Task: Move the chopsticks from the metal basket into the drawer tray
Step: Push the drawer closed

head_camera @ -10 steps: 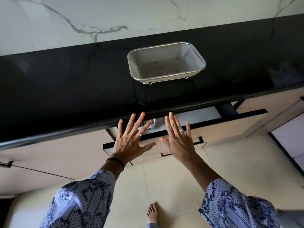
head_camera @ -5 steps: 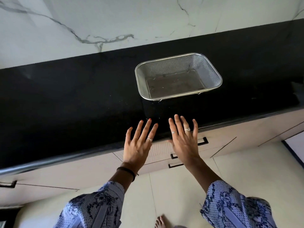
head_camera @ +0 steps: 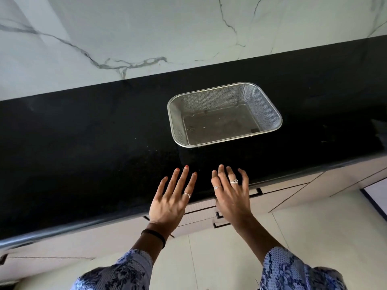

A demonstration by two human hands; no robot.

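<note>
My two hands hover side by side over the front edge of the counter, holding nothing.

My left hand (head_camera: 170, 203) has its fingers (head_camera: 181, 178) straight and spread, tips over the black counter (head_camera: 83, 143); my right hand (head_camera: 232, 195) sits just beside it at 3 o'clock, fingers loosely bent and released, rings on two of them. The metal basket (head_camera: 225, 114) stands on the counter at 12 o'clock from my right hand, apart from both hands, and its mesh floor shows no chopsticks. The drawer fronts (head_camera: 201, 214) lie under my palms at 6 o'clock, flush with the cabinet, so I cannot see the tray or any chopsticks in it. A dark band circles my left wrist, and patterned blue sleeves (head_camera: 293, 271) cover my forearms.
</note>
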